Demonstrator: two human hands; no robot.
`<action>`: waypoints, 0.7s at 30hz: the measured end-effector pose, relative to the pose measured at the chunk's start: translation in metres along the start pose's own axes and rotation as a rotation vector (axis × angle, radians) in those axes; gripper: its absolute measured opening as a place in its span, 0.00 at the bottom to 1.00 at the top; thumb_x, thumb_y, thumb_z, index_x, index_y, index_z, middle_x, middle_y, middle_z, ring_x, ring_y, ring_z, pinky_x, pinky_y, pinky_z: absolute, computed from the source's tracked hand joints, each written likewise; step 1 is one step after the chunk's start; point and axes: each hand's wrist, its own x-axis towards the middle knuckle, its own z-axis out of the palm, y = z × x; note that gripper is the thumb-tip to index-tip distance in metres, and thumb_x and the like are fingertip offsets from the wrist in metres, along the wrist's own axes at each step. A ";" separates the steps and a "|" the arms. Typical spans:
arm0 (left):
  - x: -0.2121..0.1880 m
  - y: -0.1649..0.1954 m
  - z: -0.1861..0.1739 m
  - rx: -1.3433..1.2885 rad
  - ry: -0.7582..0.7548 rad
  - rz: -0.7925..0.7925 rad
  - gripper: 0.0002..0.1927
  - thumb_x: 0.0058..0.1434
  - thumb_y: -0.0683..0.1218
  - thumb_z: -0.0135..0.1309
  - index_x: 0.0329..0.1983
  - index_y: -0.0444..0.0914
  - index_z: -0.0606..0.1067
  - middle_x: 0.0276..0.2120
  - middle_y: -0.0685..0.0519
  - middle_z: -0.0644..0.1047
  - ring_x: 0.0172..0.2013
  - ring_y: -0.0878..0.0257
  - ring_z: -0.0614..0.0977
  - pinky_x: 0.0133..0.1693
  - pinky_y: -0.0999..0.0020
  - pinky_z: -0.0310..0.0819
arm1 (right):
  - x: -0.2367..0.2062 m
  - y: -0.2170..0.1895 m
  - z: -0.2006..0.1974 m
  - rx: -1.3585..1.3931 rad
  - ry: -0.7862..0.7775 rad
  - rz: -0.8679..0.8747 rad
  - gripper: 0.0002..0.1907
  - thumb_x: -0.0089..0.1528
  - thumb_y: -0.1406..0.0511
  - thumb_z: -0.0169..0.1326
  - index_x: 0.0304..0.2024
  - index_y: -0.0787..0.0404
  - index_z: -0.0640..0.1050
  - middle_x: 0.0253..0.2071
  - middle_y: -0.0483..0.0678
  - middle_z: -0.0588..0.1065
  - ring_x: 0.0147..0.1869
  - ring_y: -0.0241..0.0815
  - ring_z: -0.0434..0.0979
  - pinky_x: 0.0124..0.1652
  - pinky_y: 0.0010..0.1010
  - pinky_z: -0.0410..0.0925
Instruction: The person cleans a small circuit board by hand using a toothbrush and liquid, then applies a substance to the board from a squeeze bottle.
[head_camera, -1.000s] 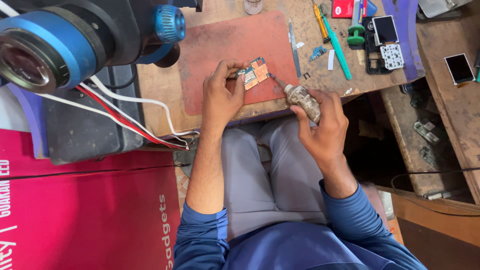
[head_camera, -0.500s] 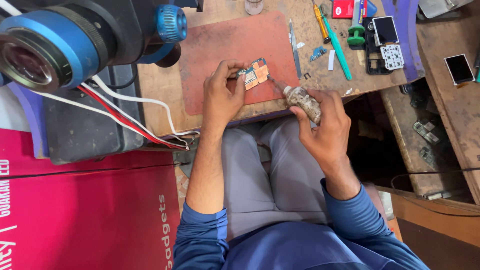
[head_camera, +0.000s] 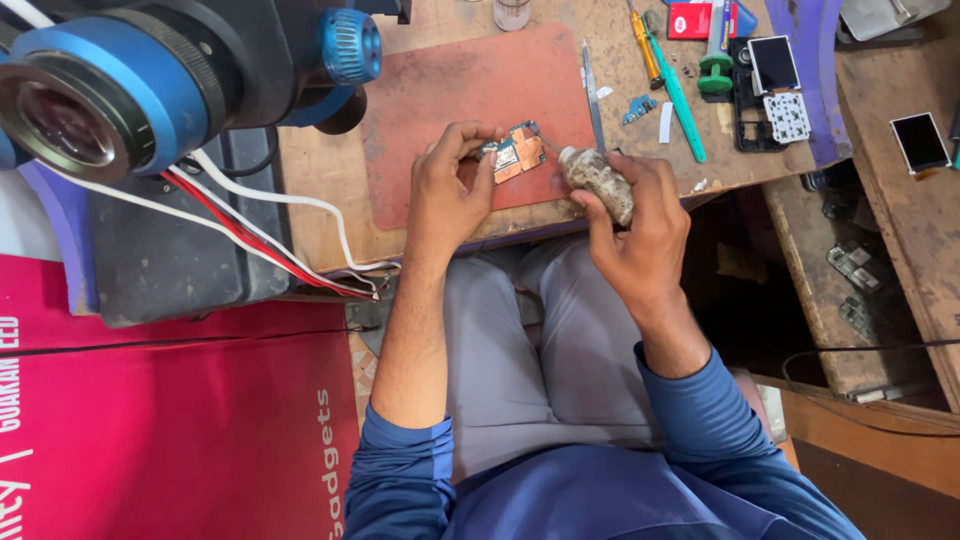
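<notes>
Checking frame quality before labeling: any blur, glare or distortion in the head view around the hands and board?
Head view: even daylight, soft shadows under the left hand and right hand; circuit board and wrapped tool reasonably sharp; microscope lens looms large, slightly soft, with faint glare; wide-angle stretch at the edges; dark recess below the bench.

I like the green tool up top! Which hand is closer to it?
Right. The right hand, holding a wrapped tool, sits just below the green screwdriver; the left hand is farther left, holding the board.
</notes>
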 end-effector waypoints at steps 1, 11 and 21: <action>0.000 0.000 0.000 0.007 -0.001 0.012 0.12 0.64 0.33 0.55 0.50 0.33 0.73 0.45 0.47 0.84 0.45 0.58 0.88 0.48 0.67 0.82 | 0.000 0.000 0.001 0.004 -0.005 0.002 0.21 0.66 0.68 0.68 0.56 0.68 0.74 0.49 0.59 0.75 0.52 0.60 0.80 0.49 0.42 0.74; 0.000 0.000 0.000 0.006 -0.003 0.032 0.12 0.63 0.33 0.55 0.50 0.33 0.73 0.46 0.46 0.84 0.47 0.57 0.88 0.49 0.67 0.82 | 0.001 -0.007 0.003 0.005 -0.028 0.003 0.20 0.65 0.68 0.67 0.55 0.68 0.74 0.49 0.59 0.75 0.50 0.60 0.79 0.48 0.42 0.73; 0.000 -0.002 0.000 -0.002 -0.003 0.028 0.14 0.62 0.31 0.54 0.51 0.32 0.73 0.46 0.46 0.84 0.49 0.57 0.87 0.51 0.66 0.82 | 0.002 -0.008 0.003 0.011 -0.015 0.021 0.21 0.65 0.67 0.67 0.55 0.68 0.74 0.48 0.59 0.75 0.50 0.60 0.79 0.48 0.42 0.73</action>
